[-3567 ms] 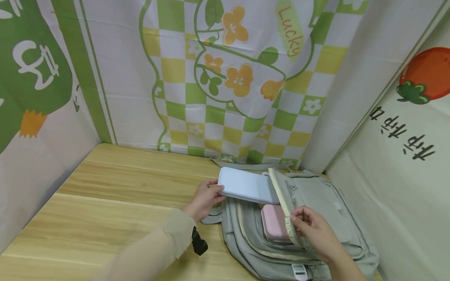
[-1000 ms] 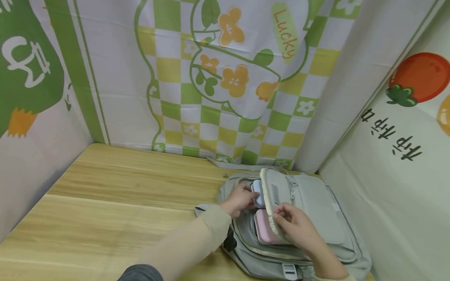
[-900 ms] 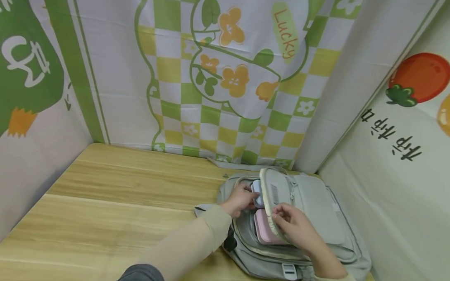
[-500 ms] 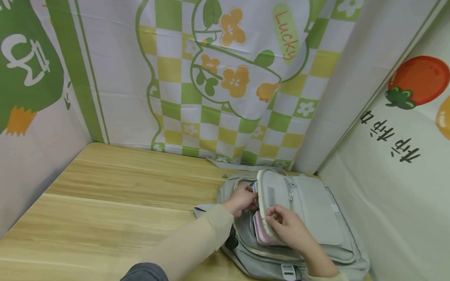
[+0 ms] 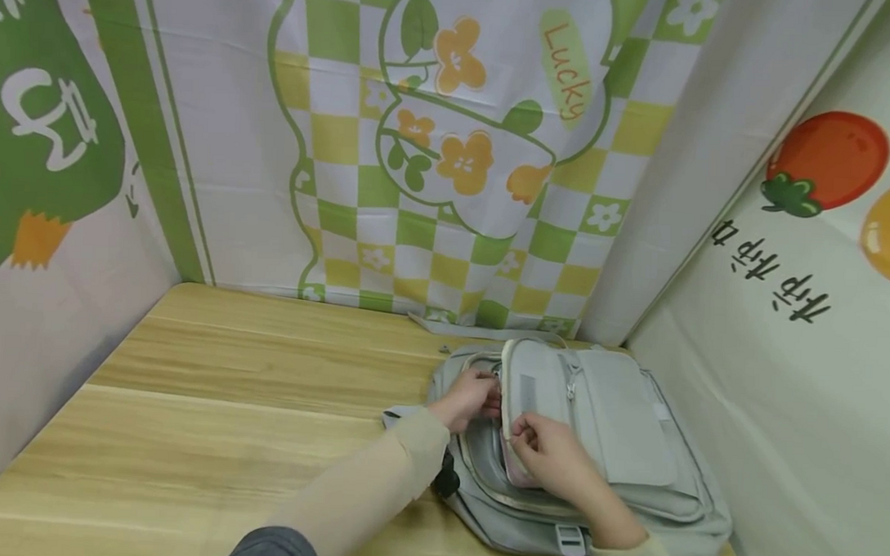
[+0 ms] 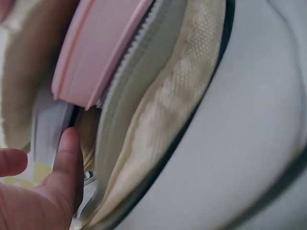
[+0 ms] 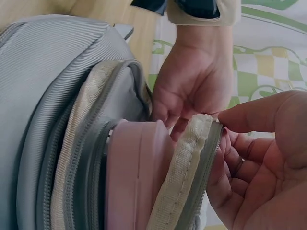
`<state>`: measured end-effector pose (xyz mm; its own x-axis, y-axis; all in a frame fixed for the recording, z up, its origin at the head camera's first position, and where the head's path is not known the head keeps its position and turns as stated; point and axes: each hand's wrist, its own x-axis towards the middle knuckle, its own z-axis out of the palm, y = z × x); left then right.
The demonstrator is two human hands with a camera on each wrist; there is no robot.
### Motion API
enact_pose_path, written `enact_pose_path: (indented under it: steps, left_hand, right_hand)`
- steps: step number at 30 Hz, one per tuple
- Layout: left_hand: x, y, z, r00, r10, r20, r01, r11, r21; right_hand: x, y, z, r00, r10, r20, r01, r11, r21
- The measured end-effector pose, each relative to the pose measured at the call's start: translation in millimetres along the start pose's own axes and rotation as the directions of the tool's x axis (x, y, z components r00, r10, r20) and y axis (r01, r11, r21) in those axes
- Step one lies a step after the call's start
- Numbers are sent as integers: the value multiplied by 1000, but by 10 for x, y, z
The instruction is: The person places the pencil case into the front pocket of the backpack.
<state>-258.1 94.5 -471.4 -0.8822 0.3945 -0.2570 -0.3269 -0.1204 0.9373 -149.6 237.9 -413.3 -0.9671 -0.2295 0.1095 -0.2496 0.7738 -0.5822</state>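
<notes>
A grey backpack [image 5: 624,419] lies on the table with its front pocket unzipped. My right hand [image 5: 552,458] pinches the cream-trimmed edge of the pocket flap [image 7: 184,167] between thumb and fingers. Inside the pocket a pink case [image 7: 132,177] stands upright, mostly covered by the flap in the head view. My left hand [image 5: 470,400] reaches into the far end of the opening, its fingers fairly straight in the left wrist view. Just past those fingertips a pale, bluish case [image 6: 47,120] shows beside the pink one; in the head view the flap hides it.
The wooden table [image 5: 227,418] stretches away to the left of the backpack. A grey strap [image 5: 458,331] lies along its back edge. Printed curtains [image 5: 236,140] hang close behind and on both sides. A white buckle [image 5: 571,540] sits at the backpack's near side.
The light blue case, earlier gripped by my left hand and sticking out of the pocket, has gone in under the flap. My right hand has drawn the flap edge leftward over both cases.
</notes>
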Motion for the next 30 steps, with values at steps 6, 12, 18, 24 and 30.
enact_pose_path:
  steps: [6, 12, 18, 24, 30]
  left_hand:
    - [-87, 62, -171, 999, -15, -35, 14, 999, -38]
    - [-166, 53, -351, 999, 2, -47, -6, 996, -84]
    - [-241, 60, -486, 998, 11, -57, -18, 992, -126]
    - [-289, 54, -603, 999, 6, -42, -11, 992, -129]
    - [-367, 10, -764, 998, 12, -58, -18, 995, -95]
  right_hand:
    - [33, -6, 82, 1000, -6, -7, 6, 996, -88]
    - [40, -1, 156, 999, -6, -31, 1, 989, -145]
    - [62, -23, 209, 999, -34, -41, 23, 969, -247]
    - [92, -37, 269, 997, -61, -37, 45, 939, -340]
    - [111, -62, 321, 995, -94, -38, 70, 908, -414]
